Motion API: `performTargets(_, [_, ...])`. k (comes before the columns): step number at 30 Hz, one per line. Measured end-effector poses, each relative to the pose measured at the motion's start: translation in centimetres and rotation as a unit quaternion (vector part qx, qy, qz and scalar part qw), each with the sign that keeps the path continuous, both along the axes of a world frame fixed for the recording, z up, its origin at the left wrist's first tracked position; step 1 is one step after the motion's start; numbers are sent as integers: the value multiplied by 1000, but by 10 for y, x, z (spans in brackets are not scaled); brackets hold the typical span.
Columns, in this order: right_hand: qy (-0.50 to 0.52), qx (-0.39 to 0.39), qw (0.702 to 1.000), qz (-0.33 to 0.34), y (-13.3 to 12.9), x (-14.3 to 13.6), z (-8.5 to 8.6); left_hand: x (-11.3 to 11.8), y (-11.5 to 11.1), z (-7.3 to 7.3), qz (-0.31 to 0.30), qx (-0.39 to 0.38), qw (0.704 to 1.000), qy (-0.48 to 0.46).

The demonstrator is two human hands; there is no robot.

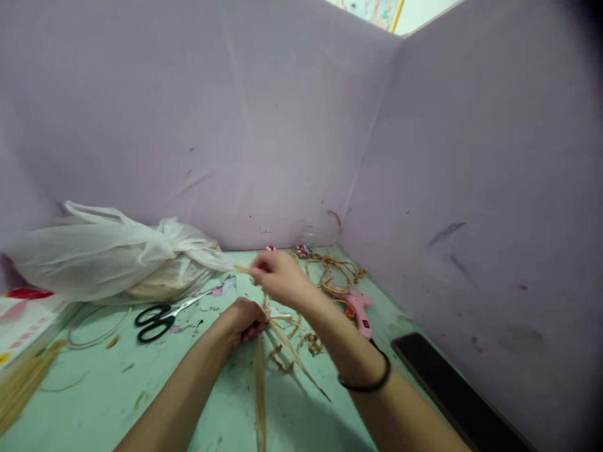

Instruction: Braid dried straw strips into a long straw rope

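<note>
Near the middle of the table, my left hand is closed around pale dried plant-fibre strips. One strip hangs straight down from it, and another strip slants away to the lower right. Just above, my right hand, slightly blurred, has its fingers pinched on a strip whose tip sticks out to the left. A short plaited-looking length shows between the two hands. My right wrist wears a black band. The fingers partly hide where the strips meet.
Black-handled scissors lie left of my hands, before a white plastic bag. Loose fibres sit at lower left. Right of my hands are braided cords, a pink glue gun and a dark phone-like slab. Pale walls enclose the table.
</note>
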State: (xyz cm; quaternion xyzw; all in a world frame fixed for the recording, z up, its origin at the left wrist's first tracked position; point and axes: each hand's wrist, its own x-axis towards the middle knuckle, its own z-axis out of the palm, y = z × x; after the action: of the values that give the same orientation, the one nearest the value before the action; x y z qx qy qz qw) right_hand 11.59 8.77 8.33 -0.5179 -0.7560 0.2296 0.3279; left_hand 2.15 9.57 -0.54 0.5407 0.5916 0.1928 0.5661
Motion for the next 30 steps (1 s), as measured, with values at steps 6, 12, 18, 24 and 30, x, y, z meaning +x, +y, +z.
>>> performTargets(6, [5,-140,984,-114,-3,67,-81,2,2,6,5,-53,997,-52])
performTargets(12, [15,-136,983,-123,0,59,-95,6,-3,5,14,-8,1000,-19])
performTargets(18, [76,-227,967,-85,-6,55,-92,7,-7,7,27,4,999,-37])
performTargets(24, [78,-238,966,-65,-7,59,-89,5,-5,4,25,5,999,-28])
performTargets(30, [70,-234,968,-65,-10,61,-85,3,-3,1,26,5,999,-35])
